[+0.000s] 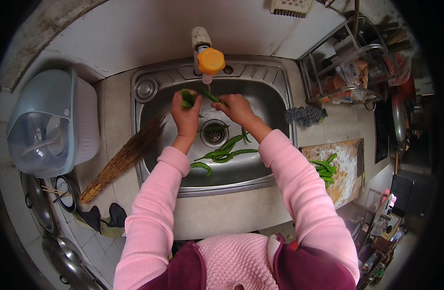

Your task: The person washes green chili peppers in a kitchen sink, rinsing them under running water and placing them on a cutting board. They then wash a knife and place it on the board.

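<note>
Over the back of a stainless-steel sink, my left hand grips a green piece, which looks like a pepper or several bunched together. Just to its right, my right hand pinches one end of a long green pepper under the tap spout. A thin stream of water falls from the tap with a yellow knob. Several green peppers lie on the sink floor in front of the drain, and one rests across the drain itself.
A straw brush leans over the sink's left rim. At left stands a lidded plastic dish box. On the right are a dark scouring pad, a cutting board with several green peppers, and a metal rack.
</note>
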A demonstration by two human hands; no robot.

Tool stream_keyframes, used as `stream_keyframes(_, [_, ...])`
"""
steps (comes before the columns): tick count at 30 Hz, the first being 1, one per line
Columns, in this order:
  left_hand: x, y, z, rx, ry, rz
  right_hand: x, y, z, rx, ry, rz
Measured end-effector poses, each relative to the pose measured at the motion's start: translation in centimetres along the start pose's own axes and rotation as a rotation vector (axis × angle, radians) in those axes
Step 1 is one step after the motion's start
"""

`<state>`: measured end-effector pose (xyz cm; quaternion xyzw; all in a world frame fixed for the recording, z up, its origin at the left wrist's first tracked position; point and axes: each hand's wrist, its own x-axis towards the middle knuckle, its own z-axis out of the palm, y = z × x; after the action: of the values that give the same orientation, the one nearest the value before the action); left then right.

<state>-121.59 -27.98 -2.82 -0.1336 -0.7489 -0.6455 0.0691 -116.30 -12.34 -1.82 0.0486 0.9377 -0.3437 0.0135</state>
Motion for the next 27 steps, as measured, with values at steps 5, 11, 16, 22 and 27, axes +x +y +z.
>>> stream_keyframes(5, [1.0,-1.3,-1.3,0.352,-0.611,0.228,0.9,1.7,1.2,0.266,-0.167,-0.074])
stream_keyframes(11, [0.7,-5.0,-1.7,0.377,-0.481,-0.217,-1.1,5.6,6.3,-0.309,-0.257,-0.019])
stream_keyframes(16, [-0.3,-8.0,-2.4,0.351,-0.476,-0.396,-2.1,8.5,9.9,-0.55,-0.327,0.059])
stream_keyframes(22, [-1.8,-8.0,-1.9,-0.054,-0.494,-1.021,-1.9,6.7,6.8,-0.2,-0.249,0.047])
stream_keyframes(27, [-2.3,-5.3,-0.2,-0.386,-0.407,-0.867,-2.6,3.4,5.3,0.221,-0.166,0.051])
